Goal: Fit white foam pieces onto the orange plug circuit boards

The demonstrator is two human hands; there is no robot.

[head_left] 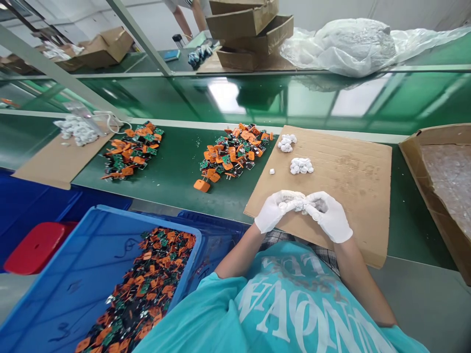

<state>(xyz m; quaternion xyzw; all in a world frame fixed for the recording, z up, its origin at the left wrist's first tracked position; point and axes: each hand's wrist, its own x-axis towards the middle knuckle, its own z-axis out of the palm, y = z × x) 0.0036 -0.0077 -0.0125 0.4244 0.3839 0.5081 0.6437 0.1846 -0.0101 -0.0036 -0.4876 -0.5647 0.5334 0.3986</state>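
My left hand (276,208) and my right hand (327,213), both in white gloves, meet over the near part of a cardboard sheet (353,196). Their fingertips close together on a small white lump (302,207), too small and too much covered to name. Just beyond the hands lies a cluster of white lumps (301,165). A second cluster of white lumps (287,142) sits farther back, and one single white piece (272,171) rests to the left.
Orange plug parts with green circuit boards form a heap (231,152) left of the sheet and another heap (136,149) farther left. A blue bin (99,255) holds many more. An open carton (423,176) stands at the right, a red stool (39,247) at the left.
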